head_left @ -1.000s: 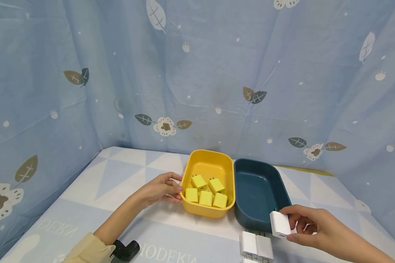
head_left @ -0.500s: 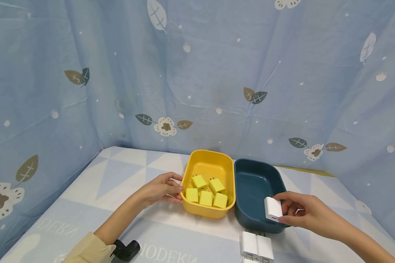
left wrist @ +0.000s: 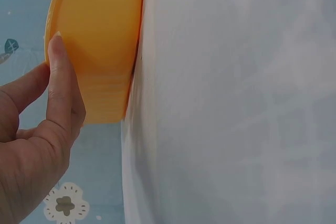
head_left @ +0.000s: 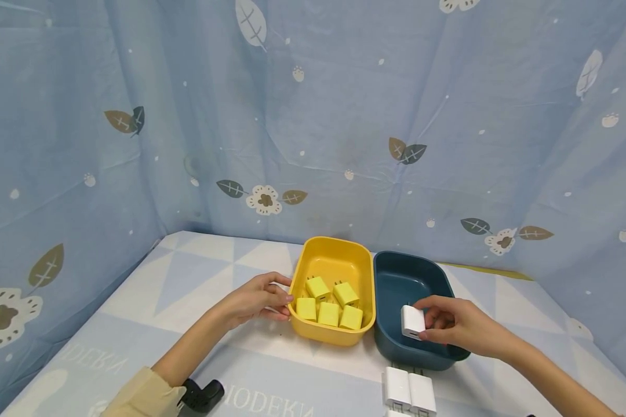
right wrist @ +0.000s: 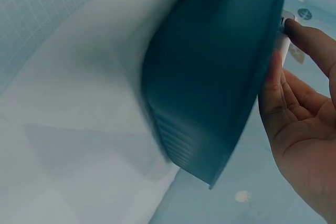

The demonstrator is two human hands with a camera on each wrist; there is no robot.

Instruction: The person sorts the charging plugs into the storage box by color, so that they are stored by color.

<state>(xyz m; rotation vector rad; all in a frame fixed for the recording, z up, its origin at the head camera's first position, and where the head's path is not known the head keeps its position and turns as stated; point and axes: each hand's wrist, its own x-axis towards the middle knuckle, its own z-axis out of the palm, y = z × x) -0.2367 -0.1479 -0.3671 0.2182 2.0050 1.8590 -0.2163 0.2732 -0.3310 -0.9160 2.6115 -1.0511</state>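
In the head view, my right hand (head_left: 460, 324) pinches a white charger plug (head_left: 412, 322) over the dark blue bin (head_left: 404, 350), prongs pointing away. The right wrist view shows the thumb and fingers on this plug (right wrist: 286, 45), part of which the bin's rim hides. My left hand (head_left: 258, 298) holds the left rim of the yellow bin (head_left: 331, 336), its fingers against the wall in the left wrist view. Several yellow charger plugs (head_left: 328, 314) lie inside that bin. In front of the blue bin, white charger plugs (head_left: 397, 387) lie on the table, some cut off by the frame.
The two bins stand side by side on a patterned tablecloth (head_left: 188, 284). A blue patterned curtain (head_left: 334, 116) hangs behind and at the sides. A black object (head_left: 203, 395) sits by the left sleeve (head_left: 145, 395).
My right hand has moved left and away from me, carrying the white charger plug from the blue bin's near right edge to over its inside. The left hand stays at the yellow bin.
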